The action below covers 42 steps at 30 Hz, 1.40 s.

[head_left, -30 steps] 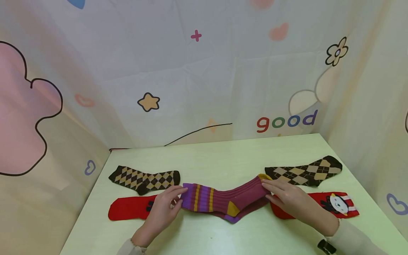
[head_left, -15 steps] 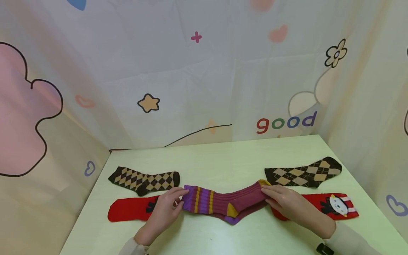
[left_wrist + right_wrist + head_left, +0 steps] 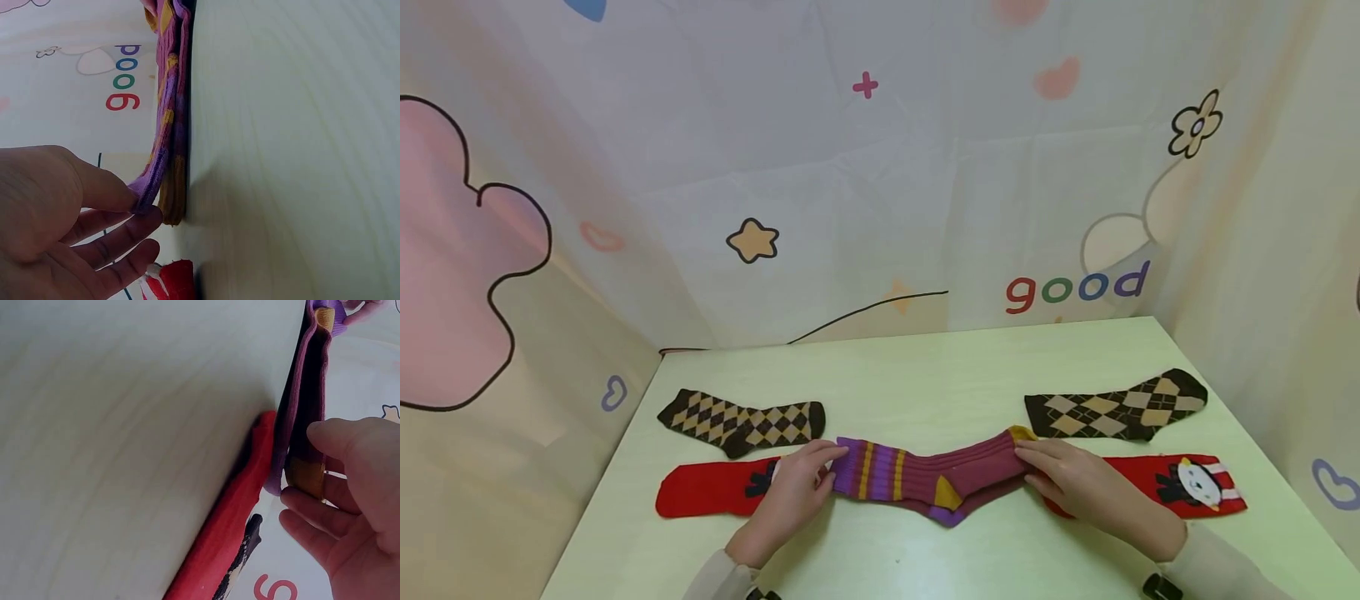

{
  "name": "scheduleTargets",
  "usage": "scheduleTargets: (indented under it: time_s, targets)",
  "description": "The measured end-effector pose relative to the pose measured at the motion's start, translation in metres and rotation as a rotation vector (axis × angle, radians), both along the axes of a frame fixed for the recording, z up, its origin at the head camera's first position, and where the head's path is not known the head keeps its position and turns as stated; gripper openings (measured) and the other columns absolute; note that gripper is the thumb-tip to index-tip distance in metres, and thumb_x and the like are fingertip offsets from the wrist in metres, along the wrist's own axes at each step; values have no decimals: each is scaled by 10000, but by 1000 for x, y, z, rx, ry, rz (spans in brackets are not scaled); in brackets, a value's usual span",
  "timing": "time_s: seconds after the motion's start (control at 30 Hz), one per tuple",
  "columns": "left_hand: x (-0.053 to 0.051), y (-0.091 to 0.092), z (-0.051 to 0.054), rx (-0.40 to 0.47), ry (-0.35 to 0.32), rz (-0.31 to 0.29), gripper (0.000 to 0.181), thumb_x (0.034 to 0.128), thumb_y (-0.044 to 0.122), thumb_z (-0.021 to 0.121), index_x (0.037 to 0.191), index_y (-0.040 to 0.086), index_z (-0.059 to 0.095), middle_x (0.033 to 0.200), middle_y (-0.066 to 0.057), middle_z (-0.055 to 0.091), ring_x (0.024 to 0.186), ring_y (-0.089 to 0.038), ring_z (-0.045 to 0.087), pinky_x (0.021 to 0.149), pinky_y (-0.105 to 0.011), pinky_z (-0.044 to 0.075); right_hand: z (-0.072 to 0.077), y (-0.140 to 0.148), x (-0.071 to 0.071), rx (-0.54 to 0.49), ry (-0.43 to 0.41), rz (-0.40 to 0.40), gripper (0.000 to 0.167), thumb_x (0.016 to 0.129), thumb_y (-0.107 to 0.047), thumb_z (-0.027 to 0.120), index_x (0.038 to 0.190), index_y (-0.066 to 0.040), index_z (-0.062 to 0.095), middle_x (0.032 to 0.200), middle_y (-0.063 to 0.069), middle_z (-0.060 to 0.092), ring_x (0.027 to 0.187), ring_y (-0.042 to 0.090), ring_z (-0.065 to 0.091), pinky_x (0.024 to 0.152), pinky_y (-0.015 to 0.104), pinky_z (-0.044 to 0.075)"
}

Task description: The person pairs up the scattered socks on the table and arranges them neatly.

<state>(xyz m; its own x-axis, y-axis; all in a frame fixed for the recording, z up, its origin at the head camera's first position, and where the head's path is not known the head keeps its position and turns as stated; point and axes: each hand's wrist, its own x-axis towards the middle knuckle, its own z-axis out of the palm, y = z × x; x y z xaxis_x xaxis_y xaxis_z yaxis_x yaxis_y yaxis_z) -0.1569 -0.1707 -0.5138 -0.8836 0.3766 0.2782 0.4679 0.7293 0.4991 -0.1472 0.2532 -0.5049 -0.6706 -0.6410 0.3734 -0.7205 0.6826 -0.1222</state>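
Observation:
A plum sock [image 3: 925, 473] with a purple, yellow-striped cuff and a yellow heel lies over a second plum sock [image 3: 950, 515], whose purple heel shows below. My left hand [image 3: 796, 492] pinches the upper sock's cuff between thumb and fingers; in the left wrist view this cuff [image 3: 150, 184] stands slightly apart from the ochre cuff [image 3: 173, 197] beneath. At the other end my right hand [image 3: 1082, 483] pinches the yellow toe [image 3: 306, 477], thumb on one side and fingers on the other. Most of the lower sock is hidden.
Brown argyle socks lie at the back left [image 3: 741, 423] and back right [image 3: 1116, 406] of the pale table [image 3: 895, 367]. Red socks lie in front of them, left [image 3: 707, 490] and right [image 3: 1187, 483], each partly behind a hand. A printed curtain [image 3: 850, 183] surrounds the table.
Both hands have lowered the upper sock a little, toe end most, so it lies closer over the other sock. The left hand has shifted slightly right. The other socks stay put.

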Motion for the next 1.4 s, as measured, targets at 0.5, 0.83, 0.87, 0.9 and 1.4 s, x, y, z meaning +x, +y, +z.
scheduleTargets:
  time_s: [0.5, 0.83, 0.87, 0.9, 1.4]
  targets:
    - [-4, 2, -3, -37, 15, -36, 320, 853, -99, 743, 1161, -12, 747, 1139, -113, 690, 1000, -245, 685, 859, -372, 597, -4, -1, 2, 56, -47, -44, 428, 865, -172, 832, 1241, -1, 720, 1248, 140, 712, 1143, 364, 655, 909, 502, 571]
    - [-5, 2, -3, -54, 16, -46, 317, 857, -95, 737, 1163, -10, 747, 1138, -109, 690, 1011, -252, 688, 870, -384, 593, -3, -1, 4, 73, -73, -71, 420, 887, -190, 812, 1254, -9, 717, 1264, 133, 706, 1161, 374, 643, 924, 516, 562]
    - [-5, 2, -3, -55, 16, -46, 317, 858, -96, 736, 1163, -10, 747, 1138, -110, 691, 1010, -253, 689, 870, -384, 593, -3, -1, 4, 74, -71, -72, 419, 888, -191, 812, 1254, -11, 717, 1264, 131, 707, 1162, 373, 642, 925, 516, 562]
    - [-5, 2, -3, -56, 18, -46, 317, 857, -96, 737, 1162, -9, 747, 1136, -109, 691, 1008, -253, 689, 868, -383, 594, -3, -1, 4, 72, -73, -72, 418, 888, -191, 812, 1255, -12, 717, 1264, 130, 707, 1164, 373, 641, 926, 517, 561]
    - [-3, -1, 10, -108, -23, -53, 289, 840, -14, 805, 1123, -4, 749, 1025, -106, 701, 753, -118, 592, 663, -248, 541, 2, 0, -3, -4, 96, 44, 352, 794, -156, 877, 1120, -70, 777, 1158, 93, 725, 1113, 364, 635, 898, 534, 556]
